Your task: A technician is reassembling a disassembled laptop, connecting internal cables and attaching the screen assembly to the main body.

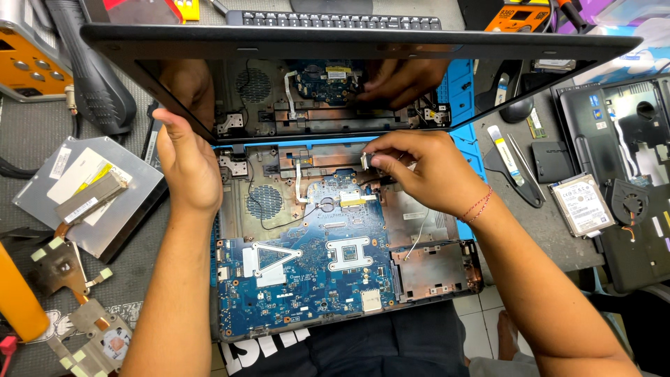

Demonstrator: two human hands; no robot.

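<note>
Laptop [314,265], screen lid [349,42] upright, facing wearer

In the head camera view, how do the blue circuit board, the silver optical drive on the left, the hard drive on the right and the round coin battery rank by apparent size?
Largest to smallest:
1. Blue circuit board
2. Silver optical drive
3. Hard drive
4. Round coin battery

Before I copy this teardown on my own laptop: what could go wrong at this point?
1. The left hand alone props the screen lid; if it slips, the lid could drop onto the right hand and strain the hinges.
2. The right hand's fingertips pinch a small connector above the bare blue motherboard; a hard tug might tear its thin cable.
</note>
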